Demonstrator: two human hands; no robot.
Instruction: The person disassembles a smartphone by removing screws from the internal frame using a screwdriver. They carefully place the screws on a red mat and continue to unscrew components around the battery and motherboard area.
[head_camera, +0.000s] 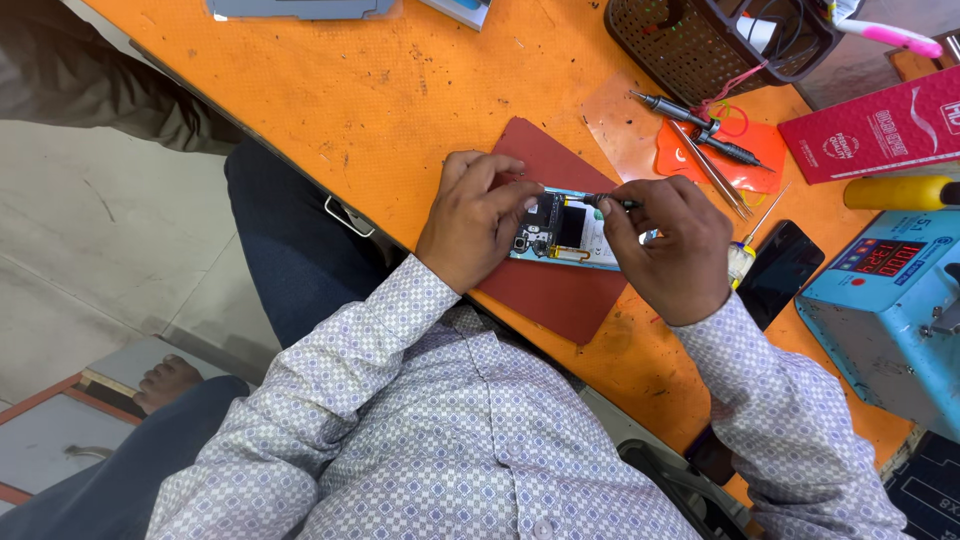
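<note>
The orange worktop (380, 90) fills most of the view, with stains and scratches on its surface. At the right edge stands a light blue power supply unit (890, 320) with a red number display. A dark plastic basket (700, 40) sits at the top, and a red box (880, 125) lies below it. A dark red mat (545, 290) lies in the middle of the worktop, and the opened smartphone (565, 232) rests on it, its inside parts facing up. The left hand (470, 220) lies over the left end of the phone, and its grip presses the phone down on the mat. The right hand (665, 245) holds a thin screwdriver (610, 202) in a narrow pinch grip, the tip touching the phone's upper part. A black phone (780, 270) lies just beside the right hand.
</note>
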